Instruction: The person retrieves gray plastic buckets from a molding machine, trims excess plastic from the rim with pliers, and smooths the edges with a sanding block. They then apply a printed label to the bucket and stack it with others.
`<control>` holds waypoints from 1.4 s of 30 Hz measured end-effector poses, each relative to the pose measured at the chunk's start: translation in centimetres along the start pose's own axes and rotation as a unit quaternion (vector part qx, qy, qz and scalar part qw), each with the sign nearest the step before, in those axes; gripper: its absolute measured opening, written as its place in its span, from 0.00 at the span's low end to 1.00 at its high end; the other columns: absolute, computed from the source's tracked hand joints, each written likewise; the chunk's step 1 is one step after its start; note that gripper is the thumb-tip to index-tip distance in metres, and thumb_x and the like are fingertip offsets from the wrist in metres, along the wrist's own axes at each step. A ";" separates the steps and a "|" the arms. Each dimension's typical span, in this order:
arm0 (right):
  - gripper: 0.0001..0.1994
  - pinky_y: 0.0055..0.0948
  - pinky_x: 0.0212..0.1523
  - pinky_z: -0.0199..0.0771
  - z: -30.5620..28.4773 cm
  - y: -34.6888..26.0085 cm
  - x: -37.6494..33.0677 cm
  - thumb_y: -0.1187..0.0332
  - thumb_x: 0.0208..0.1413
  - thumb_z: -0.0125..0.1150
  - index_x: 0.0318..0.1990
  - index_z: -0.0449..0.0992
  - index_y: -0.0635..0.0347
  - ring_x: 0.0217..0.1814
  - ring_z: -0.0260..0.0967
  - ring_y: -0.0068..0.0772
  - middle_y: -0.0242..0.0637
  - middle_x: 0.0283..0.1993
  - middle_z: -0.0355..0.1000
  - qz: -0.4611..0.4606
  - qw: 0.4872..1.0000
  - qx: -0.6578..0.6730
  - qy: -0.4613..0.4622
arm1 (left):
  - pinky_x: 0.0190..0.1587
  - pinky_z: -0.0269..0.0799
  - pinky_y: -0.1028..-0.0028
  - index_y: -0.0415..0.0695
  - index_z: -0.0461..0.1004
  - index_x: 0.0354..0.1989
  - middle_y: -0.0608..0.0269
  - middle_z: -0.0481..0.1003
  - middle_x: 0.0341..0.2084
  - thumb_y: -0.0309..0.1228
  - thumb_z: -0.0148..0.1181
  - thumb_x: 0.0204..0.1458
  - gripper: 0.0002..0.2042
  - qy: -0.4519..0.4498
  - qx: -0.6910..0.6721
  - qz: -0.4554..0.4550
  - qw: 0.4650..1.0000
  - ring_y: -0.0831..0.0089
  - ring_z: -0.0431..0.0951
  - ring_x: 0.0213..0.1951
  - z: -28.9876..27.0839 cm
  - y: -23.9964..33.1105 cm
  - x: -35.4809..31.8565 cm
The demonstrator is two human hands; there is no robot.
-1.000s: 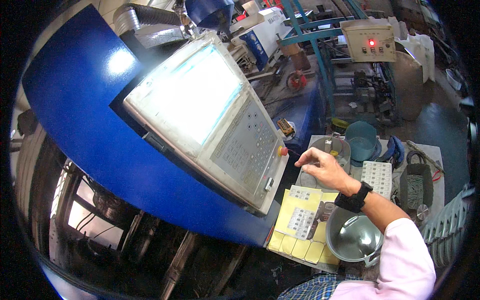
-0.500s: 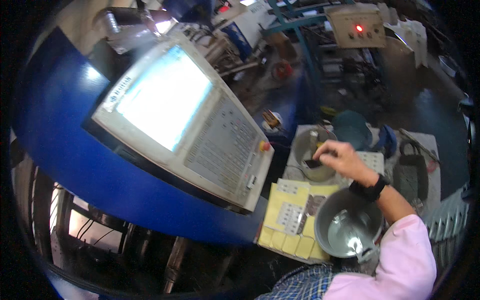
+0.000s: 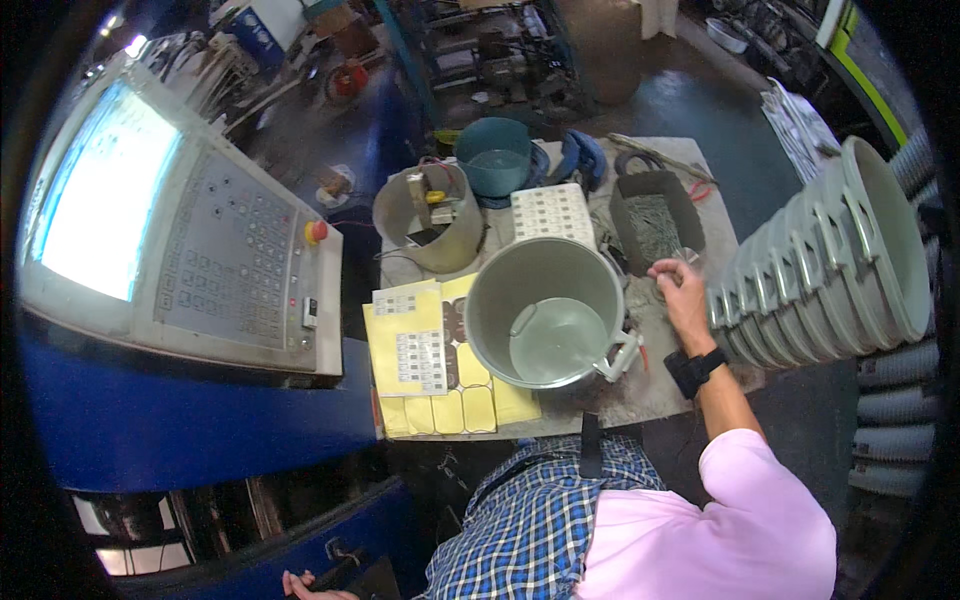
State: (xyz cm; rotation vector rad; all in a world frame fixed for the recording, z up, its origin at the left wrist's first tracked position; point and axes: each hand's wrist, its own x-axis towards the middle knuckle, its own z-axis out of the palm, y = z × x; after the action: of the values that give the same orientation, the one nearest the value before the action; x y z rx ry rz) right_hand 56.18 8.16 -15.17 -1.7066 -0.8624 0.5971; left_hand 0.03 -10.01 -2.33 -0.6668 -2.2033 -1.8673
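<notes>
My right hand (image 3: 683, 290) is over the right side of the table, its fingers bent and a little apart, with nothing visible between them. It is at the near edge of a dark grey bin (image 3: 622, 225) holding many thin metal pieces. A small clear object (image 3: 686, 256) sits right beside the fingers. To the left of that hand stands a grey bucket (image 3: 490, 290), its mouth toward me and a white handle grip (image 3: 622, 357) on the rim. Only part of my left hand (image 3: 318, 590) shows at the bottom edge, fingers loosely curled and apart, below the blue machine.
Yellow sticker sheets (image 3: 480, 407) and a white label sheet (image 3: 420, 362) lie left of the bucket. Behind are a pale tub (image 3: 460, 245) with tools, a teal bucket (image 3: 494, 150) and a label stack (image 3: 550, 210). Nested grey buckets (image 3: 880, 250) lean at right; a control panel (image 3: 230, 250) is left.
My right hand has left the pale tub and come to the near edge of the dark bin. The view has swung right, bringing in the nested buckets and my left hand.
</notes>
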 end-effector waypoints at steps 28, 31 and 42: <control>0.10 0.36 0.40 0.70 3.6 20.9 -11.8 0.71 0.47 0.57 0.37 0.75 0.67 0.39 0.72 0.45 0.48 0.33 0.74 0.154 0.968 -0.153 -0.129 | 0.56 0.59 0.62 0.40 0.67 0.49 0.52 0.67 0.48 0.32 0.63 0.45 0.22 -0.394 0.145 0.232 0.878 0.60 0.66 0.52 5.1 3.9 -9.3; 0.11 0.40 0.42 0.70 3.6 20.7 -15.8 0.69 0.44 0.57 0.34 0.76 0.65 0.40 0.71 0.52 0.52 0.34 0.73 0.168 0.951 -0.220 -0.135 | 0.58 0.54 0.58 0.43 0.66 0.53 0.50 0.64 0.54 0.33 0.68 0.37 0.30 -0.584 -0.014 0.417 0.696 0.53 0.61 0.56 15.0 3.8 -15.8; 0.12 0.31 0.35 0.73 -4.0 10.5 -24.0 0.69 0.52 0.57 0.44 0.73 0.63 0.36 0.73 0.28 0.38 0.38 0.75 0.312 0.939 -0.044 -0.137 | 0.35 0.66 0.67 0.44 0.73 0.24 0.61 0.74 0.19 0.43 0.66 0.43 0.15 -0.659 -0.063 0.222 0.716 0.63 0.74 0.29 27.1 3.2 -20.6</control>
State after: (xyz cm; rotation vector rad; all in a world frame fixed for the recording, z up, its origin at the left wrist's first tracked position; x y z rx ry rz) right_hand 47.14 -14.86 -24.74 -2.0134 -0.5227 1.2611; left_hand 23.68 12.03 -13.33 -2.9232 -1.9612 -1.2914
